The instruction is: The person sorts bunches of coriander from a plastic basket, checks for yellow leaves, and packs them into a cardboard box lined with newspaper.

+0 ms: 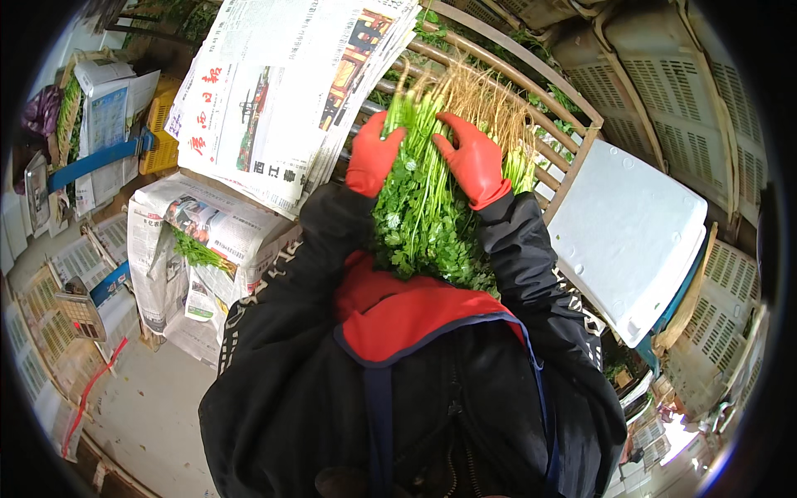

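A thick bunch of leafy greens point(427, 195), with long pale green stems, lies on a slatted brown rack in front of me. Its leaves point toward my body and its stem ends face away. My left hand point(375, 156), in a red rubber glove, grips the left side of the stems. From the other side my right hand point(475, 162), gloved the same way, is curled on the stems, thumb and forefinger on top. The remaining fingers of both hands are partly hidden. Stringy tan roots point(490, 95) spread beyond my right hand.
Left of the rack point(573, 170) lies a stack of newspapers point(249, 91). Below it stands a newspaper-wrapped bundle point(195, 249) with greens showing. A white foam box lid point(627, 236) is at the right. Perforated crates point(681, 108) line the far right; a yellow crate point(162, 124) stands left.
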A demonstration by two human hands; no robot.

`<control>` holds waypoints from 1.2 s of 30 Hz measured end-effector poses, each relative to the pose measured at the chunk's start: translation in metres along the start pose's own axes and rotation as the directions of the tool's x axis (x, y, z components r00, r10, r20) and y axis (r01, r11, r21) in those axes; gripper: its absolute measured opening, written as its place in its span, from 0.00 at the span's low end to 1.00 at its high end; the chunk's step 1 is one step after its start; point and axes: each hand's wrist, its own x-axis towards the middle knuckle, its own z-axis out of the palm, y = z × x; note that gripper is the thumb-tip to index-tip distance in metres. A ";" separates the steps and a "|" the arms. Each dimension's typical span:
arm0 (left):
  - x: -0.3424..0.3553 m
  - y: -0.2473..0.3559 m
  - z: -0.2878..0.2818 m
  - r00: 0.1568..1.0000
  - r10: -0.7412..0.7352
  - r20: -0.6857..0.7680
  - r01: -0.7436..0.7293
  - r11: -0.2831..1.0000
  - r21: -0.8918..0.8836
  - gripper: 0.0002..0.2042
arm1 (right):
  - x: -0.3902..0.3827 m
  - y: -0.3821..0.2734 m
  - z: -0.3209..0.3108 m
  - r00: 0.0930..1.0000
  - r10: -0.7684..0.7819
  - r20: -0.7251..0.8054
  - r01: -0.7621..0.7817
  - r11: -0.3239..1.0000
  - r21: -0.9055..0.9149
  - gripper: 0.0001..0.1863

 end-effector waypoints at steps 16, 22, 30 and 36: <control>-0.003 -0.003 -0.014 0.993 0.053 0.109 -0.024 0.968 -0.250 0.14 | 0.026 -0.004 0.011 0.992 0.119 -0.033 -0.116 0.991 0.063 0.22; -0.009 -0.008 -0.012 0.994 0.088 0.065 -0.070 0.969 -0.238 0.14 | 0.032 -0.037 -0.025 0.976 0.162 0.145 -0.209 0.890 0.405 0.13; -0.005 -0.010 -0.014 0.997 0.056 0.051 -0.033 0.925 -0.378 0.14 | 0.007 -0.002 0.007 0.998 0.061 0.023 -0.064 0.973 0.220 0.08; -0.012 0.009 -0.009 0.992 0.056 0.112 -0.013 0.936 -0.351 0.15 | 0.014 0.008 0.007 0.972 0.206 0.112 -0.234 0.888 0.396 0.16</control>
